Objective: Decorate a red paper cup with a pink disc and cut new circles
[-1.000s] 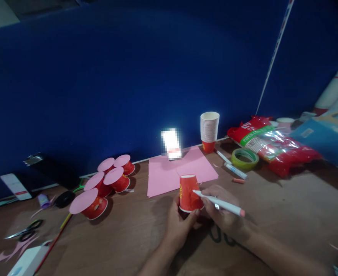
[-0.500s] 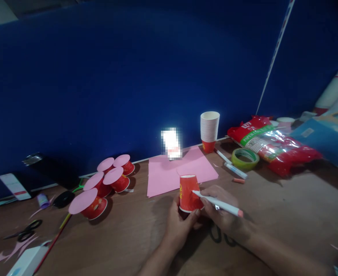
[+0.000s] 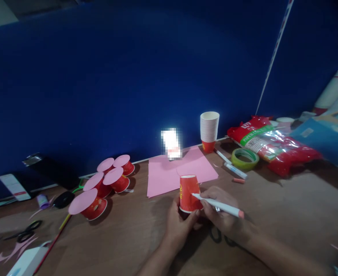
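Observation:
A red paper cup with yellow lettering stands upside down, its wide rim low in my left hand. The fingers and thumb of that hand wrap round its lower part. My right hand is closed on a white marker with a pinkish-orange end. The marker's tip meets the front of the cup or is very close to it. Behind the cup lie pink paper sheets. To the left, several red cups rest upside down, each topped with a pink paper disc.
A stack of paper cups stands at the back. Right of it are a roll of tape, a marker, an orange cap and a red cup package. Scissors, paper scraps and a white box lie left.
The marker's tip has moved slightly down along the cup's side, and my right hand has shifted a little with it. My left hand and the cup stay almost still.

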### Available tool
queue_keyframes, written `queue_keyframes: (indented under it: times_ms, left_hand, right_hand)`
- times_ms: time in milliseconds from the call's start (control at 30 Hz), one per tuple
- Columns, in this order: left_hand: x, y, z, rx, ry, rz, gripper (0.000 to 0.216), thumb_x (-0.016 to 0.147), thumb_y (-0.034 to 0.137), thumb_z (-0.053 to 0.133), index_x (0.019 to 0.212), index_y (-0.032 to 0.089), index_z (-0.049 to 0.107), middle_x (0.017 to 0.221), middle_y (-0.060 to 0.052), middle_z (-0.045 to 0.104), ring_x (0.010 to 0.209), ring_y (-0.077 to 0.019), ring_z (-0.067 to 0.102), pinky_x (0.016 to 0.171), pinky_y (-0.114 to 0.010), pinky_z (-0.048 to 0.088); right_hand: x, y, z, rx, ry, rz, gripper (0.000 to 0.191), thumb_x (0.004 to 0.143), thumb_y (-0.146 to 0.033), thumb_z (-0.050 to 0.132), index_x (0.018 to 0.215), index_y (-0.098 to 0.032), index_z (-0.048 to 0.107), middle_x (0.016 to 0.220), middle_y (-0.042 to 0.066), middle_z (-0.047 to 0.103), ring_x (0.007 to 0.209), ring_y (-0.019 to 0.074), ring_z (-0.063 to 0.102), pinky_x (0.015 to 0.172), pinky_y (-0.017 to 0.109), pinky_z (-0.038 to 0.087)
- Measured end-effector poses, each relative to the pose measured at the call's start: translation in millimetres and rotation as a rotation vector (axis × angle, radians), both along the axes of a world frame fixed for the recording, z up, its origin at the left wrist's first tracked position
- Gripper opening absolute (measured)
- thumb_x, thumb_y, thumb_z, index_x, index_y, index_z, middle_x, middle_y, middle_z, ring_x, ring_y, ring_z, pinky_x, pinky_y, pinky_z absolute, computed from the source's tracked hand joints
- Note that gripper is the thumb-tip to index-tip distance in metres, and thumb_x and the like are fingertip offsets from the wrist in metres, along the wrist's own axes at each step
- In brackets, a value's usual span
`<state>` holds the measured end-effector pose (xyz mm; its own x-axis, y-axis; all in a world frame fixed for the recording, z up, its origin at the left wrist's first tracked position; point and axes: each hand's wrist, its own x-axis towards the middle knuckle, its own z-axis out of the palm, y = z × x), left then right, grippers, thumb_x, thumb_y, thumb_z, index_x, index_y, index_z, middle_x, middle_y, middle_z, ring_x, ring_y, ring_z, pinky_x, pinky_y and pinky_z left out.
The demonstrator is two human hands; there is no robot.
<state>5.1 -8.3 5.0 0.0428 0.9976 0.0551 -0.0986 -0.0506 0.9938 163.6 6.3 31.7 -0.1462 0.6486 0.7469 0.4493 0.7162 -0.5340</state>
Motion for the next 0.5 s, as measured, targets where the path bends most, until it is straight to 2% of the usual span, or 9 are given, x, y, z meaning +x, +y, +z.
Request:
queue_keyframes:
  times_ms: [133, 500]
  left_hand:
    - [-0.1, 0.4, -1.4, 0.007, 0.031, 0.015, 0.057, 0.066, 0.044, 0.077, 0.111, 0.014, 0.056, 0.110, -0.013, 0.067, 0.100, -0.0285, 0.063, 0.087, -0.038, 0.049]
    - [-1.1, 0.2, -2.9, 0.010, 0.075, 0.024, 0.060, 0.067, 0.043, 0.076, 0.116, 0.015, 0.055, 0.116, -0.013, 0.065, 0.106, -0.0295, 0.061, 0.091, -0.038, 0.047]
  right_hand:
    - [-1.0, 0.0, 4.1, 0.037, 0.021, -0.062, 0.009, 0.087, -0.016, 0.052, 0.083, -0.021, 0.059, 0.070, 0.001, 0.065, 0.062, 0.0151, 0.062, 0.060, 0.028, 0.050]
    - [-2.3, 1.9, 8.8, 0.064, -0.002, -0.078, 0.009, 0.087, -0.015, 0.052, 0.083, -0.022, 0.057, 0.068, 0.001, 0.065, 0.062, 0.0155, 0.063, 0.057, 0.027, 0.050]
